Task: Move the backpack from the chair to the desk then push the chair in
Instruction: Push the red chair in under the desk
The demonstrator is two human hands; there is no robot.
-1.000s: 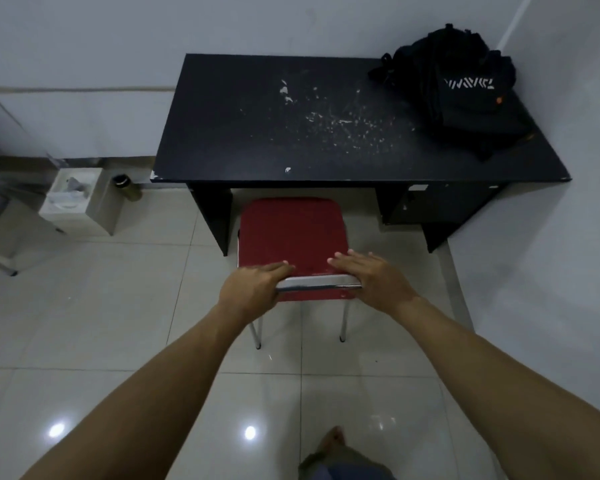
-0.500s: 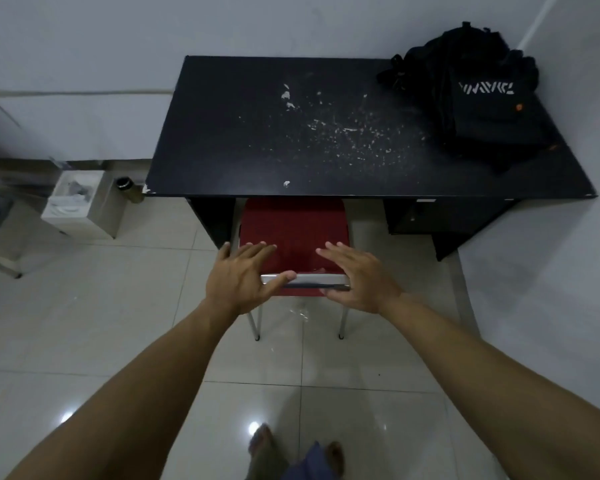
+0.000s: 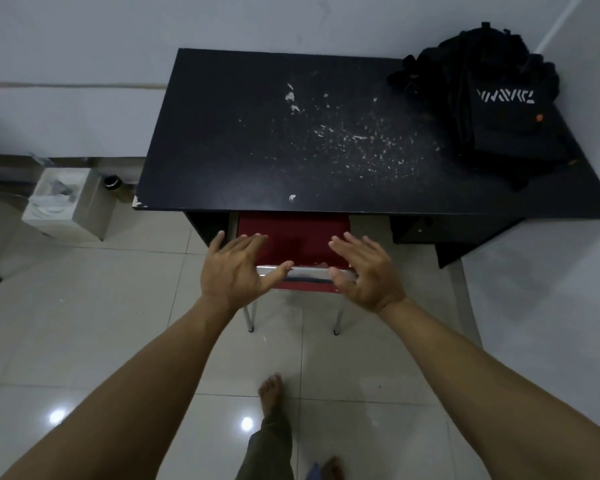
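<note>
The black backpack (image 3: 492, 109) lies on the far right corner of the black desk (image 3: 257, 161). A red chair (image 3: 298, 237) with a metal back rail stands partly under the desk's front edge, only its rear half showing. My left hand (image 3: 236, 268) hovers over the left end of the rail, fingers spread, thumb touching the rail. My right hand (image 3: 364, 271) is over the right end, fingers apart, holding nothing.
A white wall runs close along the desk's right side and behind it. A white bin (image 3: 66, 202) and a small dark cup (image 3: 111, 181) sit on the tiled floor left of the desk. My bare foot (image 3: 271, 393) is behind the chair.
The chair has slid further under the desk. Both hands, which gripped the back rail a second ago, have opened and lifted off it. I have stepped closer to the desk.
</note>
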